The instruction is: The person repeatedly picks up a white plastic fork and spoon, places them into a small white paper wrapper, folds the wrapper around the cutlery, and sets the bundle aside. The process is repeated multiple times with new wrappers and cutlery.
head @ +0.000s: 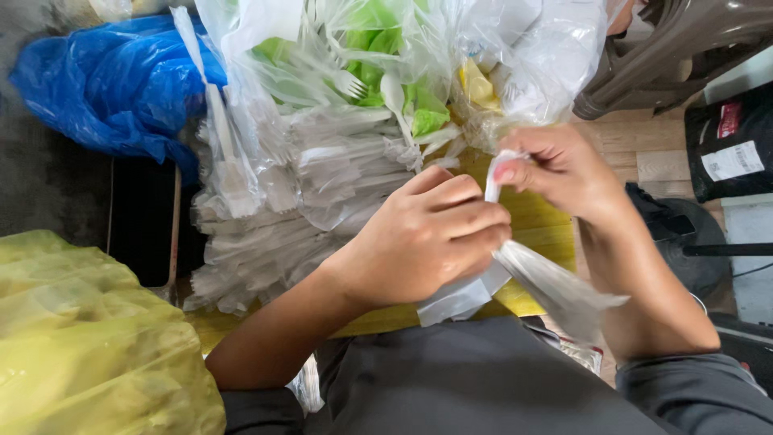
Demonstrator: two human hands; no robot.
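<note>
Both hands (left hand (423, 242), right hand (555, 173)) pinch one clear cutlery sleeve (515, 270), grip closed.

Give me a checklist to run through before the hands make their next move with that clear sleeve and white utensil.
1. Left hand gripping clear sleeve: ok.
2. Right hand pinching the white utensil top: ok.
3. Utensil fully inside sleeve: cannot tell, the left hand covers it.
4. Sleeve's lower end free of the yellow board: ok, it hangs past the edge.
5. Pile of wrapped cutlery close by the left hand: ok.
6. Sleeve untorn: cannot tell.
</note>
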